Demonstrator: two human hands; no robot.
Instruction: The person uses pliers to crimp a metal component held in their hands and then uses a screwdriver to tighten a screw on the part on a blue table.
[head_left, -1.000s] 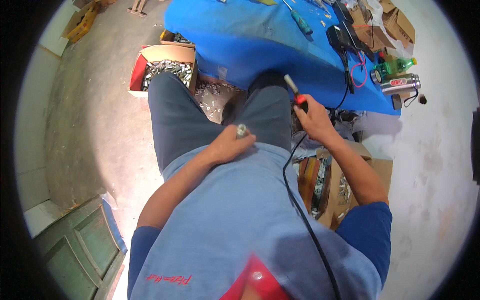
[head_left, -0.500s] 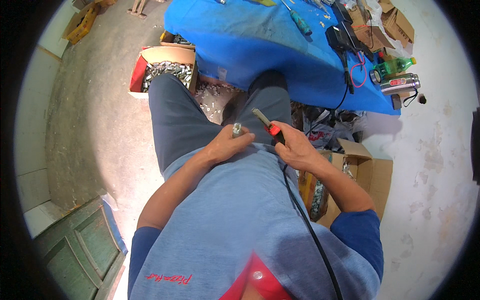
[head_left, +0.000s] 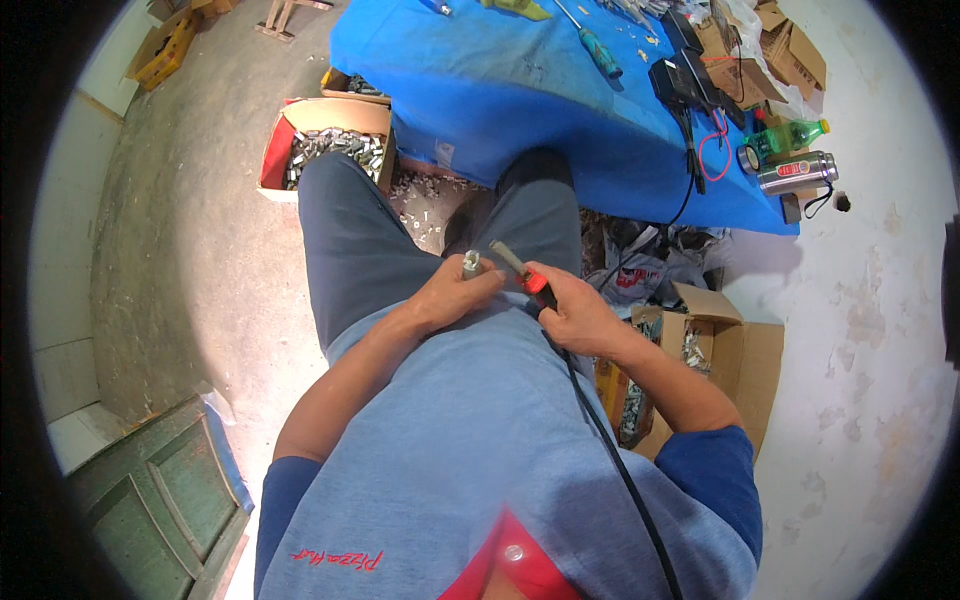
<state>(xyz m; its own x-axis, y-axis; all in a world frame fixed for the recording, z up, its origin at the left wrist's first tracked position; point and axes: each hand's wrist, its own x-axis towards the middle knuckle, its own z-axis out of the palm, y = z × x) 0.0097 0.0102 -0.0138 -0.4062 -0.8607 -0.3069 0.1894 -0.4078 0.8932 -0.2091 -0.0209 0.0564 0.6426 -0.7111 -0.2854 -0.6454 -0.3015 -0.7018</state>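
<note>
My left hand (head_left: 445,297) is closed around a small silvery metal cylinder (head_left: 471,264), which stands up from the fingers with its notched end on top. In my right hand (head_left: 580,318) is a corded tool with a red and black grip (head_left: 537,284) and a greyish, bar-like tip (head_left: 507,256). That tip points up and to the left, near the cylinder but apart from it. A black cord (head_left: 625,465) trails from the tool down across my shirt. Both hands are held over my lap; the fingers partly hide what they grip.
A box of metal parts (head_left: 335,150) stands beyond my left knee. Ahead is a table with a blue cover (head_left: 480,105), bearing a teal-handled screwdriver (head_left: 600,52), black adapters (head_left: 680,80), a green bottle (head_left: 790,138) and a steel flask (head_left: 800,173). Right of me sits an open carton (head_left: 750,370).
My right hand has shifted slightly left and down, bringing the tool's tip nearer the metal cylinder. My left hand has hardly moved.
</note>
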